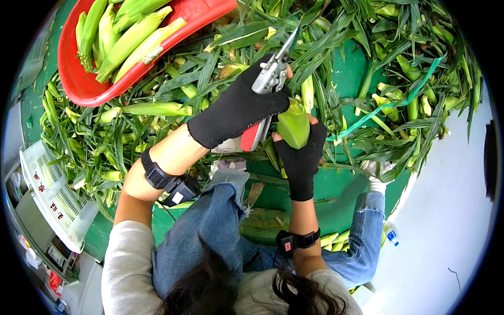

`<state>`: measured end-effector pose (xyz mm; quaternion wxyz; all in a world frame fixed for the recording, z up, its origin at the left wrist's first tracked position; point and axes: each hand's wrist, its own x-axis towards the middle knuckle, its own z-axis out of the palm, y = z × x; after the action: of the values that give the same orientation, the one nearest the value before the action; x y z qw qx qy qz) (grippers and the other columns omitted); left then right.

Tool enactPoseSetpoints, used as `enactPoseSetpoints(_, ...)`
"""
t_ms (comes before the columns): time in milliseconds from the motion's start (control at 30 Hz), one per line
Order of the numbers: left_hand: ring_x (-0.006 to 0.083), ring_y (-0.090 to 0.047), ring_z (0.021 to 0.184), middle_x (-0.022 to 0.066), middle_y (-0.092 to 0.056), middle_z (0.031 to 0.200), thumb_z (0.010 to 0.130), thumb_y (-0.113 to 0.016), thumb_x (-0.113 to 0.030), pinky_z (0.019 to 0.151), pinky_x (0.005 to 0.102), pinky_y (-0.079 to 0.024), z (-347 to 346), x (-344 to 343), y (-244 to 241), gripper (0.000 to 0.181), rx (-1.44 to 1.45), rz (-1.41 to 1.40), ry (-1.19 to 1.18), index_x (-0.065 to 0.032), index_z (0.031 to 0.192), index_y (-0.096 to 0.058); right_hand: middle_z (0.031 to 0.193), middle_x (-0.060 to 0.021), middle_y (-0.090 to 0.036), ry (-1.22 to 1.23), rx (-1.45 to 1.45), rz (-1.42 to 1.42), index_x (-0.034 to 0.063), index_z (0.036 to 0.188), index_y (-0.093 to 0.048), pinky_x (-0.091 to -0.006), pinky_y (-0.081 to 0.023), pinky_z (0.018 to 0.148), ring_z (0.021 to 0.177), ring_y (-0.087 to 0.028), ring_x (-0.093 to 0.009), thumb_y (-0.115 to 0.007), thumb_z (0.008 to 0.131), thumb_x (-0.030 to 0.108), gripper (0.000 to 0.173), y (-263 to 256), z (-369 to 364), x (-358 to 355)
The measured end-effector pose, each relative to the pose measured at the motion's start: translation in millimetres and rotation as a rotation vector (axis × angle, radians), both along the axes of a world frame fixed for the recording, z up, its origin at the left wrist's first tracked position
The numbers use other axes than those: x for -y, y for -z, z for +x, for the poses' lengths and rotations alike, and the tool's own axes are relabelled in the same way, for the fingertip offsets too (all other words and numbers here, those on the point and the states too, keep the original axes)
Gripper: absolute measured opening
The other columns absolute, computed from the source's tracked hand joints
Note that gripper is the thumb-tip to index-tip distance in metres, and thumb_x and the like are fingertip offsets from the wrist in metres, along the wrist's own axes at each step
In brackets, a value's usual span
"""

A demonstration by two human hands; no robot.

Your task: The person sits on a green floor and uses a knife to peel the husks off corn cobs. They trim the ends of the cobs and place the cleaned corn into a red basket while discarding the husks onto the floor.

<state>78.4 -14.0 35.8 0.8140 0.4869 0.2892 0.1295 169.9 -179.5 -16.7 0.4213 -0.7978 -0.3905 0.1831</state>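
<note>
In my left hand (252,98), in a black fingerless glove, is a pair of pruning shears (271,76) with red-and-grey handles. Their blades point up and away from me. My right hand (301,161), gloved the same way, grips a green ear of corn (293,128) in its husk. The stalk end of the ear points up, close to my left thumb; whether they touch I cannot tell. Both hands are over a heap of stripped corn leaves (204,75), in front of my knees. My right palm hides the lower part of the ear.
A red plastic basin (102,96) at the upper left holds several ears of corn (132,43). A green plastic strap (378,112) crosses the leaves at right. At left lies a white slotted crate (55,193) bearing writing. More ears (334,240) lie beside my right leg (360,236).
</note>
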Motion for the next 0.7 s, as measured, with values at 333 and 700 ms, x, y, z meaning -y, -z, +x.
enactPoseSetpoints(333, 0.0076, -0.053, 0.066, -0.0009, -0.052, 0.081, 0.079, -0.059, -0.011, 0.057, 0.0233, -0.046, 12.6, -0.3, -17.3, 0.037, -0.051, -0.21, -0.054, -0.0109, 0.115, -0.048, 0.123, -0.0082, -0.049, -0.019, -0.861, 0.286, 0.0064, 0.131, -0.036, -0.0344, -0.042, 0.095, 0.11, -0.051, -0.02, -0.066, 0.077, 0.009, 0.061, 31.3, -5.4, -9.0)
enactPoseSetpoints(700, 0.0165, -0.054, 0.095, 0.0079, -0.052, 0.108, 0.076, -0.071, -0.014, 0.081, 0.0324, -0.047, -10.7, -10.1, 1.0, 0.057, 0.007, 0.202, 0.093, -0.0091, 0.125, -0.041, 0.114, -0.0063, -0.053, -0.025, -0.509, 0.056, 0.0045, 0.128, -0.04, -0.0322, -0.043, 0.087, 0.102, -0.052, -0.018, -0.072, 0.072, 0.012, 0.065, 15.0, 12.9, -8.6)
